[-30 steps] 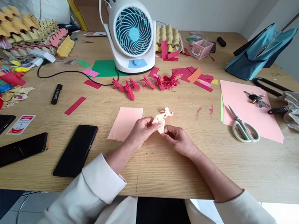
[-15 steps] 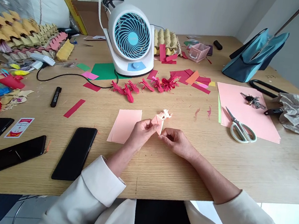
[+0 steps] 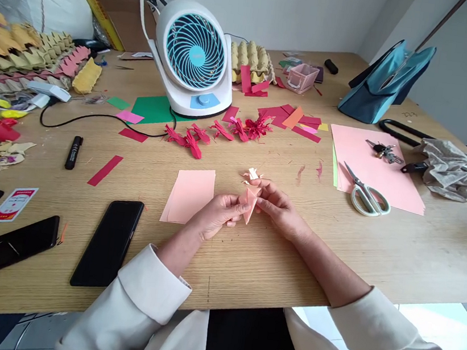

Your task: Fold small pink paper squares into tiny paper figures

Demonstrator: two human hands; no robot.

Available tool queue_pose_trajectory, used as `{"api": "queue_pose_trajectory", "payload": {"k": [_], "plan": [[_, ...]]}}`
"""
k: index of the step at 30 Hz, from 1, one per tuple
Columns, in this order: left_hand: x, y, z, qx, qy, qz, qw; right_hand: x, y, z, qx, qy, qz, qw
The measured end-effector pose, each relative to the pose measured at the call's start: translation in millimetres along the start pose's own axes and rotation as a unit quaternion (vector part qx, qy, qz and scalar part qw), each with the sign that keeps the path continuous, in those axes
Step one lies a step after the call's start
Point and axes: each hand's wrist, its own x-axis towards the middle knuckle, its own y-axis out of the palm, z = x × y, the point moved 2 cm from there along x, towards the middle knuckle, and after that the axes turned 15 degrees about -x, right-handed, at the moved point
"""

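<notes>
Between my two hands is a small folded piece of light pink paper (image 3: 248, 204), its narrow tip pointing down toward me. My left hand (image 3: 220, 214) pinches its left side between thumb and fingers. On the other side, my right hand (image 3: 281, 209) has thumb and fingertips closed on the right edge. Just beyond lie pale paper scraps (image 3: 252, 173), close to my right fingertips. A short stack of light pink paper sheets (image 3: 190, 195) rests on the table to the left of my left hand.
Crimson folded paper pieces (image 3: 192, 142) lie in front of a white fan (image 3: 197, 55). Scissors (image 3: 366, 195) and keys (image 3: 385, 152) sit on large pink sheets (image 3: 403, 191) at right. Several phones, including a black phone (image 3: 107, 243), and a marker (image 3: 73, 153) occupy the left.
My right hand has moved up from below the folded paper to grip its right edge. The paper has come slightly toward me and turned. The view has shifted a little to the right.
</notes>
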Motion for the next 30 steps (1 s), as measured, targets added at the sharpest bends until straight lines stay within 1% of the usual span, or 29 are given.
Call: {"api": "queue_pose_trajectory", "payload": {"k": [4,7,12,15,17,19,20,22,23,25,27,29,30], "plan": [[-1,-0.6,-1,-0.021,-0.060,0.026,0.998,-2,3,2,0.009,-0.002,0.051,0.999],[0,-0.3,-2,-0.022,-0.073,0.032,0.997,-2,4,2,0.020,-0.017,0.060,0.998],[1,-2.1,-1,0.004,-0.023,0.022,1.000,-2,1,3,-0.033,-0.055,0.027,0.998],[0,-3.3,1,0.052,-0.002,0.019,0.998,-3,0,3,-0.056,-0.064,0.020,0.996],[1,-4.1,0,0.108,0.025,0.003,0.994,-3,-1,1,-0.064,-0.061,0.017,0.996],[1,-4.9,-2,0.188,0.078,-0.041,0.978,-3,-1,-3,-0.073,-0.045,0.007,0.996],[1,-5.0,-5,0.229,0.115,-0.072,0.964,-2,-1,-6,-0.078,-0.033,0.000,0.996],[-1,-3.8,-10,0.295,0.203,-0.128,0.925,-1,-2,-11,-0.086,-0.005,-0.020,0.996],[-2,-2.2,-13,0.320,0.246,-0.144,0.903,0,-3,-13,-0.091,0.007,-0.029,0.995],[-5,2.5,-16,0.364,0.313,-0.142,0.866,1,-4,-16,-0.103,0.025,-0.045,0.993],[-8,7.4,-18,0.407,0.351,-0.116,0.835,2,-5,-17,-0.121,0.031,-0.055,0.991],[-9,10.3,-17,0.436,0.354,-0.092,0.822,2,-6,-17,-0.136,0.028,-0.056,0.989],[-9,10.5,-16,0.440,0.346,-0.087,0.824,1,-6,-16,-0.142,0.026,-0.054,0.988]]}}
